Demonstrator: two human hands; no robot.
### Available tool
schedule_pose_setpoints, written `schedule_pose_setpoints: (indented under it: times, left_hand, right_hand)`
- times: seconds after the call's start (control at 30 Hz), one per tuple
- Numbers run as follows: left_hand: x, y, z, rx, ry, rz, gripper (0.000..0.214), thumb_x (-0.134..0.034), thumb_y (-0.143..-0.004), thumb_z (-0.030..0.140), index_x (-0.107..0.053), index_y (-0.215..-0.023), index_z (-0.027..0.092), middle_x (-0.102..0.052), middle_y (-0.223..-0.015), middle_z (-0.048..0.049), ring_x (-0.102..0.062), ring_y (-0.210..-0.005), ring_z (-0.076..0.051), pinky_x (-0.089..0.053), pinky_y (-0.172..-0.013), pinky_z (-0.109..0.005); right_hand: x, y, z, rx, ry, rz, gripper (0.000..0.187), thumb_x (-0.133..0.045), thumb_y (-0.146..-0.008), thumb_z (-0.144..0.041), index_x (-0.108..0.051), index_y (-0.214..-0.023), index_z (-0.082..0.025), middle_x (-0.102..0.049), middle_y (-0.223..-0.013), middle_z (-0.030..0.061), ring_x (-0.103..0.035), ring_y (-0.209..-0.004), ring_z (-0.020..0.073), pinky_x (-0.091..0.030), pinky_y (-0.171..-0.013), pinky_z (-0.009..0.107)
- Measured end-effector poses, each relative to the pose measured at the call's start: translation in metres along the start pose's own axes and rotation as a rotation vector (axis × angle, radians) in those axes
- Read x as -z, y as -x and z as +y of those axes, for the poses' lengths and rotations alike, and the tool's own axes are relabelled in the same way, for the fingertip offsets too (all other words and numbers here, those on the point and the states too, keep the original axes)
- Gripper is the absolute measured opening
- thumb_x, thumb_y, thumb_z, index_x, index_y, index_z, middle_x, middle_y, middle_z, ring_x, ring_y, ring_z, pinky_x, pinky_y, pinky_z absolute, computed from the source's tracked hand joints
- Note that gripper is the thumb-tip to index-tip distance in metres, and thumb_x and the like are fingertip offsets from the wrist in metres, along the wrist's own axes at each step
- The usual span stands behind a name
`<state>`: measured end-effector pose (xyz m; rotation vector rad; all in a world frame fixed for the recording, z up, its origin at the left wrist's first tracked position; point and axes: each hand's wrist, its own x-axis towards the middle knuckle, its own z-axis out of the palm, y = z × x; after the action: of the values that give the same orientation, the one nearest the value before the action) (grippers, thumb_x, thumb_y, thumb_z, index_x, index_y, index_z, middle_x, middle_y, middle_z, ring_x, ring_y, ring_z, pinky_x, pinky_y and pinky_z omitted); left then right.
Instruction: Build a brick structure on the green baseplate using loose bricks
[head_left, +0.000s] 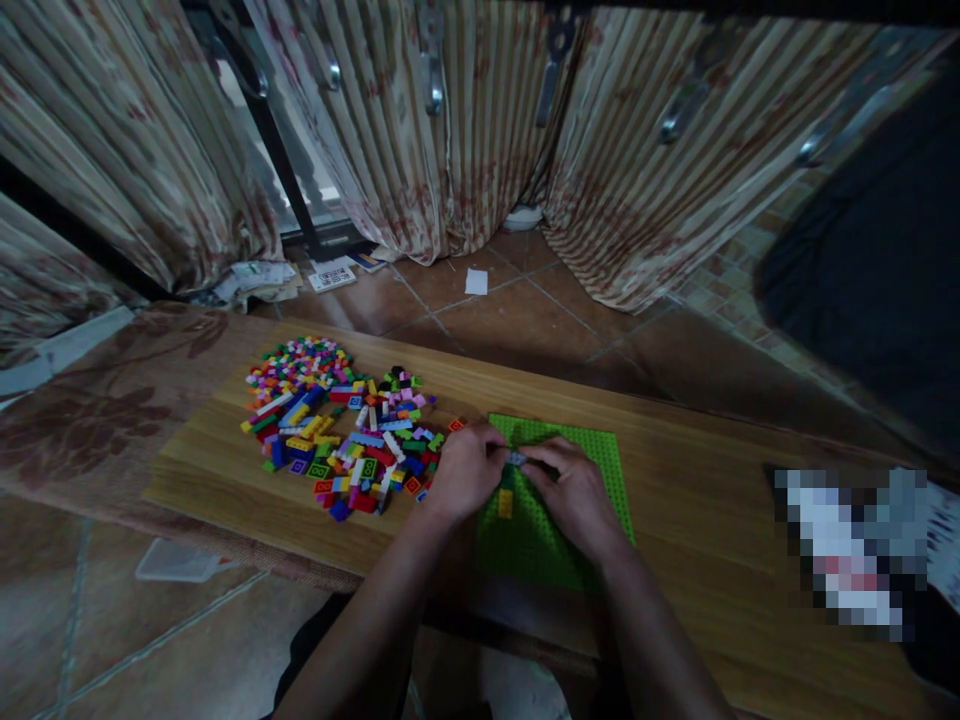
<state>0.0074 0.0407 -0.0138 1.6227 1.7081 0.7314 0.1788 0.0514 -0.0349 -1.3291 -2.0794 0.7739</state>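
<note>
Grip, both hands: we hold one small grey-blue brick pinched between the fingertips of our left hand and our right hand, the two meeting from opposite sides. Brick, position: over the upper left part of a green baseplate, near its far edge; whether it is seated on the studs or just above them, we cannot tell. Yellow brick, one: on the baseplate, nearer to us than the pinched piece, between our wrists. Baseplate, studded, square-cornered: flat on a long wooden board, partly in the shadow of our right hand and forearm.

Loose bricks, many, mixed colours: we list these on the board to the left of the baseplate, larger pieces toward our left hand, a patch of small pieces at the far end of the heap. Orange brick, one: just beyond our left hand.

Patterned cloth: under the left end of the board. Pixelated item: at the right, details unreadable. Beyond the board we enter a tiled floor, a white card lying on it, and striped floral curtains.
</note>
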Motion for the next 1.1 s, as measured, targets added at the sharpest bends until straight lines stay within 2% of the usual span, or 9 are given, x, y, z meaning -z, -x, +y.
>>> schedule_pose_setpoints:
  times: [0.63,0.87,1.1]
  left_hand:
    - [-0.001,-0.003,0.003,-0.006,-0.104,0.0,0.019,-0.058,-0.082,0.01,-0.074,-0.075,0.017,-0.073,-0.076,-0.004,-0.065,-0.072,-0.014,-0.047,-0.071,-0.024]
    - [0.0,-0.006,0.003,0.065,-0.113,-0.013,0.016,-0.06,-0.079,0.011,-0.075,-0.075,0.017,-0.073,-0.073,-0.0034,-0.064,-0.068,-0.014,-0.046,-0.069,-0.024]
    - [-0.004,-0.006,0.002,0.062,-0.126,0.003,0.018,-0.058,-0.079,0.01,-0.075,-0.074,0.017,-0.072,-0.071,-0.0036,-0.064,-0.068,-0.014,-0.046,-0.069,-0.024]
  right_hand:
    - [-0.003,-0.004,0.0,0.011,0.13,-0.001,0.016,-0.065,-0.087,-0.02,-0.077,-0.095,-0.025,-0.065,-0.086,0.0049,-0.059,-0.087,0.0213,-0.047,-0.08,0.037]
    - [-0.006,-0.005,0.005,0.034,0.199,0.008,0.016,-0.065,-0.086,-0.022,-0.077,-0.095,-0.026,-0.064,-0.086,0.0051,-0.058,-0.088,0.0222,-0.045,-0.081,0.038]
    - [-0.009,0.001,0.001,0.021,0.27,0.039,0.016,-0.064,-0.087,-0.022,-0.077,-0.096,-0.028,-0.065,-0.086,0.0049,-0.056,-0.087,0.0235,-0.043,-0.08,0.038]
